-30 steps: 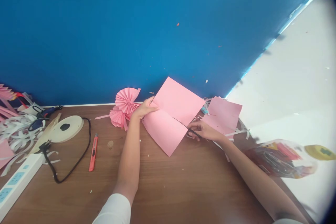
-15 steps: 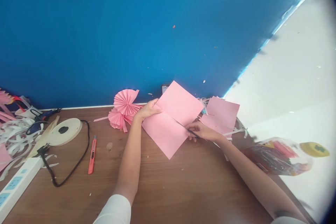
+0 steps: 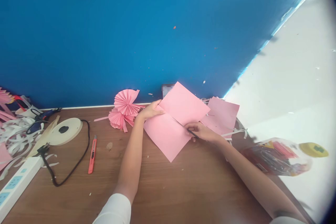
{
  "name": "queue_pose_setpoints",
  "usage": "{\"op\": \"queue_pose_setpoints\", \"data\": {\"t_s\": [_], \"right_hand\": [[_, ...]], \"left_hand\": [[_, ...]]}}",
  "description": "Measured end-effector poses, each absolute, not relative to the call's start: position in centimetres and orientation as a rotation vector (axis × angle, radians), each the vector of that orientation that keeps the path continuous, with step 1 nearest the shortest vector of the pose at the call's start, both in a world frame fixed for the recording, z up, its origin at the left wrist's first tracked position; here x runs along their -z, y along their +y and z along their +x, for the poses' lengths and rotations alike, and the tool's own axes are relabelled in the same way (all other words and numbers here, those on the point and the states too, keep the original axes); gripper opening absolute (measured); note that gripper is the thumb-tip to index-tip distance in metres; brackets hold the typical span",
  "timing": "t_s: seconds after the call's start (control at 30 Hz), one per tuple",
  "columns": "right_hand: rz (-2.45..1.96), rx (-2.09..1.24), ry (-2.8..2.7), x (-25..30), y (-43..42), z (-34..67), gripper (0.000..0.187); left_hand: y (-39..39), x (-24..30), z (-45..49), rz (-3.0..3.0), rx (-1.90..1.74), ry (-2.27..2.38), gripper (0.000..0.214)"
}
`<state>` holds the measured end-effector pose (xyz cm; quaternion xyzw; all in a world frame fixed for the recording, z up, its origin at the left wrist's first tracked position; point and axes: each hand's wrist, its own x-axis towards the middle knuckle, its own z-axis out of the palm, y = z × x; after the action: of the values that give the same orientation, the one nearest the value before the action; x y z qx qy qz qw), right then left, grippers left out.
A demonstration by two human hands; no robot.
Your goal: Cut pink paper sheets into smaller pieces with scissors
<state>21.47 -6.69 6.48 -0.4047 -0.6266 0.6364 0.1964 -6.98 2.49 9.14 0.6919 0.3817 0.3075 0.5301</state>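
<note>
A red cutter (image 3: pixel 92 155) lies on the brown table (image 3: pixel 168 192), left of the left grip (image 3: pixel 150 111). Farther left are a black cord (image 3: pixel 56 184), a round white roll (image 3: pixel 75 133) and a white power strip (image 3: pixel 25 172). Right of the right grip (image 3: pixel 201 131) is a see-through bag (image 3: pixel 282 157). A blue wall (image 3: pixel 126 35) stands behind.

The left fingers (image 3: pixel 158 112) pinch the pink paper (image 3: pixel 168 138) while the right fingers (image 3: pixel 192 125) hold scissors (image 3: pixel 193 133) against it.
</note>
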Motion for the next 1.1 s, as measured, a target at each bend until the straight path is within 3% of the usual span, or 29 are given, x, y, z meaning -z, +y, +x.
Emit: {"op": "queue_pose_setpoints", "data": {"t_s": [0.23, 1.1], "right_hand": [[-1.154, -1.736, -1.782, -6.89, -6.87, 21.13, 0.031], [-1.146, -1.653, -1.86, -6.86, -7.01, 21.11, 0.04]], "left_hand": [[2.68, -8.74, -7.19, 1.631, -0.733, 0.914, 0.075], [2.44, -8.87, -7.19, 1.603, -0.712, 0.987, 0.085]]}}
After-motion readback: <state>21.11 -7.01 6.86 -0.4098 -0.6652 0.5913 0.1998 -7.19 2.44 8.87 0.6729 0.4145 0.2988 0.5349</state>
